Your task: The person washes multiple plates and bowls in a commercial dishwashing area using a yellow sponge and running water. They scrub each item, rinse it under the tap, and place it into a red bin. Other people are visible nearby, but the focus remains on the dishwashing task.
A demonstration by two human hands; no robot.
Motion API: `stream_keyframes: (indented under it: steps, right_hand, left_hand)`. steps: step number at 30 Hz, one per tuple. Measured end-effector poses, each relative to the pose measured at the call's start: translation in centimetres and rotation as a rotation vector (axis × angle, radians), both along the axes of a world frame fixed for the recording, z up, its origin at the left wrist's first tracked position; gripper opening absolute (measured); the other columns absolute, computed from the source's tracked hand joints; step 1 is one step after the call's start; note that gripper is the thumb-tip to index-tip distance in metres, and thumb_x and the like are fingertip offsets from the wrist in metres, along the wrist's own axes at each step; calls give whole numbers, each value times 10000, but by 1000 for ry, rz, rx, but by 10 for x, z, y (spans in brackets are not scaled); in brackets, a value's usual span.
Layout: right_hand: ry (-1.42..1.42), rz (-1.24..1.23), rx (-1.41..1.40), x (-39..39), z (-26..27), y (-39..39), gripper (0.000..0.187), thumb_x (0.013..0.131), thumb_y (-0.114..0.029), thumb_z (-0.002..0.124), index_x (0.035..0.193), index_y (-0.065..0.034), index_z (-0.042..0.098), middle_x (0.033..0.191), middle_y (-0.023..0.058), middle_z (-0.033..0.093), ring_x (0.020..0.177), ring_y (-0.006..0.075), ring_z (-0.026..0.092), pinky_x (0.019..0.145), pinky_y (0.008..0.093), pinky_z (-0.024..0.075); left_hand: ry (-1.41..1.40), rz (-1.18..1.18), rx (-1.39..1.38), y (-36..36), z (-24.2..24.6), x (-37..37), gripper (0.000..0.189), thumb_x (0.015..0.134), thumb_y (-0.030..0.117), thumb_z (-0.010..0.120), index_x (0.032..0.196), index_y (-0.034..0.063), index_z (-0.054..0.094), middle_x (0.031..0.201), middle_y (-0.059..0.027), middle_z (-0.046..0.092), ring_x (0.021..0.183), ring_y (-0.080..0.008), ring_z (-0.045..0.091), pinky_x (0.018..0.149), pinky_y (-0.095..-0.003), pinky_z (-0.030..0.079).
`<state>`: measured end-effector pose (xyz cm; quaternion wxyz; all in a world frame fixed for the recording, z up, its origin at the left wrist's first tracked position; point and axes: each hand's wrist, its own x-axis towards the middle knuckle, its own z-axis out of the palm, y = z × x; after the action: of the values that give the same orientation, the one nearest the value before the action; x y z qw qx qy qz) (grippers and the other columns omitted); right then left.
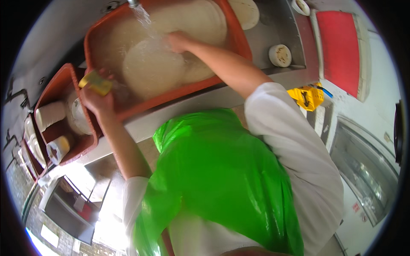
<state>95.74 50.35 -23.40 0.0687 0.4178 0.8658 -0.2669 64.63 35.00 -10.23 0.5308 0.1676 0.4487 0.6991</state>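
Water runs from a faucet (133,4) into a large orange plastic tub (248,48) of cloudy water. Pale, plate-like round shapes (153,68) lie under the surface, their outlines softened by the water. My left hand (97,97) grips a yellow sponge (96,84) at the tub's left wall, the image there slightly blurred. My right hand (179,41) is at the water near the falling stream, its fingertips partly hidden by splashing; whether it holds anything cannot be told.
A smaller reddish bin (72,76) at the left holds stacked white dishes (51,115) and a cup-like container (59,148). On the steel sink at the right sit a food-stained white bowl (280,55) and a pale oval plate (245,12). A yellow plastic container (307,97) is farther right.
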Motion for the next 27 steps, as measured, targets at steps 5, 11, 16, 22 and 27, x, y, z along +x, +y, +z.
stream_keyframes:
  steps: [5,11,16,22,27]
  right_hand:
    - [513,-448,-682,27,52,-45,507,759,-84,648,1262,-33,603,1005,162,697,951,283,693,732,424,570]
    - [591,-587,-1189,44,93,-63,554,818,-67,601,1359,-49,478,1121,158,641,971,263,681,739,451,610]
    - [1004,-672,-1243,83,86,-63,416,888,-170,550,1256,25,550,1091,142,678,971,270,695,780,459,617]
    - [1488,-873,-1138,109,80,-39,392,866,-101,522,1226,45,571,1183,145,652,1055,274,647,877,462,578]
    - [1192,-654,-1132,93,83,-46,372,897,-36,554,1263,28,568,1220,134,640,1082,243,649,837,436,597]
  left_hand:
    - [463,-208,-209,17,17,79,457,987,126,528,1442,100,487,1279,-82,559,1065,-210,624,746,-332,568]
    - [985,-445,187,25,-42,187,467,1037,167,524,1469,5,451,1528,-215,440,1456,-340,372,1209,-432,269]
    - [1323,-456,362,94,-48,206,539,1053,244,450,1464,-100,389,1553,-279,358,1489,-403,275,1233,-495,185]
    - [1382,-726,122,79,-61,211,649,1069,509,318,1598,141,250,1660,-181,174,1533,-371,165,1236,-554,125]
    - [1389,-260,49,120,-93,189,583,975,503,476,1431,141,459,1439,-141,446,1328,-359,412,1116,-502,332]
